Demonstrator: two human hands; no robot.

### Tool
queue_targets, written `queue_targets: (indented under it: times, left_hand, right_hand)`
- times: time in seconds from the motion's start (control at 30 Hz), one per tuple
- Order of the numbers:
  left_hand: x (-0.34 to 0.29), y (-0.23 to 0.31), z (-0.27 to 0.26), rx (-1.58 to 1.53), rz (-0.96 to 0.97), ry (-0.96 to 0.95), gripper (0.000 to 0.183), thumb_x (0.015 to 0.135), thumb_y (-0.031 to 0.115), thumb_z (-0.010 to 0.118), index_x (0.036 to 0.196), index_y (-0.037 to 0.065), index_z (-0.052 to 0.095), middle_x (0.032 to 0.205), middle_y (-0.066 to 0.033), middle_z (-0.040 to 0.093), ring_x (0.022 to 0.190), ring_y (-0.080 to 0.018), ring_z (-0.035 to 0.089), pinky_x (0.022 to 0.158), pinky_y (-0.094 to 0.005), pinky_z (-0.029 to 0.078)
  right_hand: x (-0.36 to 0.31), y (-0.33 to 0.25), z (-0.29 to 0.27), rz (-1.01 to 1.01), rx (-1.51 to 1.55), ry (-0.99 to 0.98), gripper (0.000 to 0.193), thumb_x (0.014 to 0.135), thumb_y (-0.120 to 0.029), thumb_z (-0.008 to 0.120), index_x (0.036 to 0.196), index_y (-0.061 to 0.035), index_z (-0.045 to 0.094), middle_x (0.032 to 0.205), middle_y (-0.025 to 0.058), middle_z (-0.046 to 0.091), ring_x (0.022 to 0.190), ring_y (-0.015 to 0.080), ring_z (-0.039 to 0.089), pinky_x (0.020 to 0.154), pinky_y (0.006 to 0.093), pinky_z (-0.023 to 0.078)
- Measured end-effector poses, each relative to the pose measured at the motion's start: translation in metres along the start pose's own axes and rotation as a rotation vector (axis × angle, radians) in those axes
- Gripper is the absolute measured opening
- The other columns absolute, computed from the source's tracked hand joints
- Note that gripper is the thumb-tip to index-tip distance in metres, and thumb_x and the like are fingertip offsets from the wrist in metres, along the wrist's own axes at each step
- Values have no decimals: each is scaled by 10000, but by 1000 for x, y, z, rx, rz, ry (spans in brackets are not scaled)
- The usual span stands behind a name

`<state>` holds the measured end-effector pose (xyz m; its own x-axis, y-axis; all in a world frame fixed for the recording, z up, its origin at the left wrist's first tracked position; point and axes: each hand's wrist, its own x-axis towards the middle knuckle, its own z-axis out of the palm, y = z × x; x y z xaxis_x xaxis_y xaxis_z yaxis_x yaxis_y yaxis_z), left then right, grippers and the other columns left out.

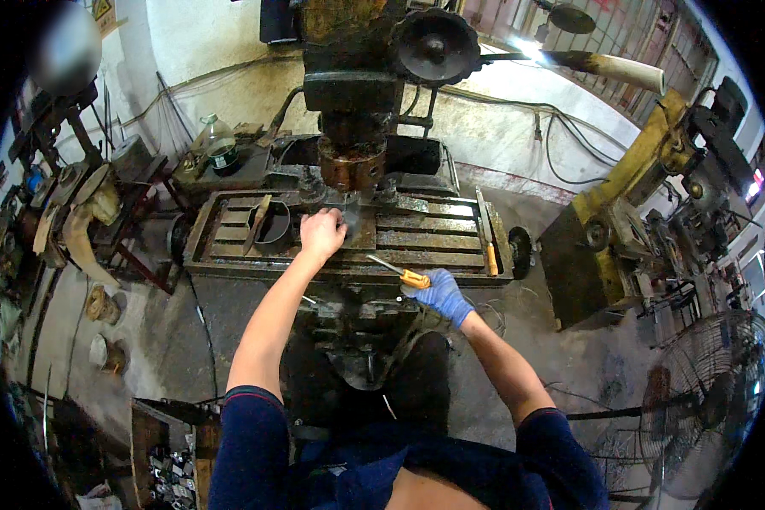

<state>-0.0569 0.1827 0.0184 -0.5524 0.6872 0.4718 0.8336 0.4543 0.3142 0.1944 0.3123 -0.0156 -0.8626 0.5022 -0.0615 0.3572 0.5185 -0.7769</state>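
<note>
My bare left hand (323, 234) reaches over the slotted bed (433, 236) of a milling machine, just under its spindle head (350, 163). Its fingers are curled down beside a grey metal piece (364, 223); whatever is between them is hidden. In a blue glove, my right hand (444, 297) grips the yellow handle of a screwdriver (413, 279) at the bed's front edge. The shaft points up and left, toward the metal piece. Left of my bare hand stands a dark round pot (273, 229) with a brush (257, 223) leaning in it.
A long file (487, 229) with a yellow handle lies along the bed's right end. Behind on the left stands a clear bottle (219, 146). A floor fan (705, 399) is at lower right, and a box of metal parts (172, 463) at lower left.
</note>
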Motion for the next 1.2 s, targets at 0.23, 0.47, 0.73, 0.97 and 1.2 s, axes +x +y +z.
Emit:
queue_targets:
  times: [0.23,0.47,0.73,0.97,1.2]
  left_hand:
    - [1,-15,-5,18,131,-102,152,732,178,596,837,71,620,790,-126,634,766,-291,600,750,-410,430]
    - [21,-10,14,-50,134,-35,175,733,168,593,876,74,629,803,-138,629,762,-291,595,764,-392,427]
    - [37,-6,40,-26,84,58,204,740,203,610,906,85,621,776,-148,620,739,-314,600,688,-416,470]
    - [41,7,26,-49,-274,-67,273,740,252,641,873,24,573,789,-176,623,788,-331,615,670,-442,489]
    - [57,-3,27,-130,-290,-173,332,700,273,660,944,51,626,836,-158,634,818,-325,610,718,-426,488]
  right_hand:
    - [-20,13,22,102,-196,114,483,703,-519,622,925,-91,654,809,156,641,737,300,619,677,350,478]
    - [-65,12,-10,-9,-65,179,403,708,-287,707,977,1,628,892,155,653,830,229,639,718,315,484]
    - [-104,15,-62,45,-132,299,298,732,-208,691,929,9,635,856,143,657,768,208,640,692,305,498]
    - [-85,-93,-182,-137,-70,619,253,742,-63,619,989,-10,630,855,28,625,787,115,562,719,259,458]
    - [-80,-269,-320,-984,-967,1284,406,882,-290,474,1168,-4,508,1106,142,558,1081,234,504,966,345,348]
